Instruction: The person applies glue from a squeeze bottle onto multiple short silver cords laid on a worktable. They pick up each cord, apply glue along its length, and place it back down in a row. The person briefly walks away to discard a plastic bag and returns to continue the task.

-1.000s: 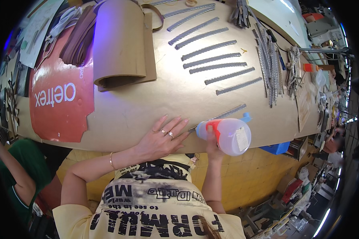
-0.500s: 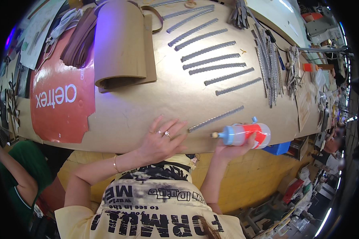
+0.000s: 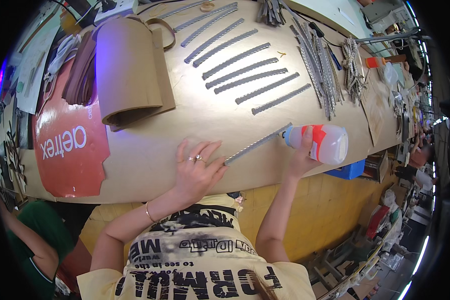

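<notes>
- On the table, a grey strip lies at a slant.
- Left hand: fingers spread, palm down, thumb at the strip's lower end.
- Right hand: fingers wrapped around a bottle, nozzle by the upper end; contact unclear.
- Beyond, more strips in a row.

We are holding a translucent, red-banded, blue-capped bottle sideways. Near its tip, we are seeing a grey braided strip lying slantwise on the tabletop.
</notes>
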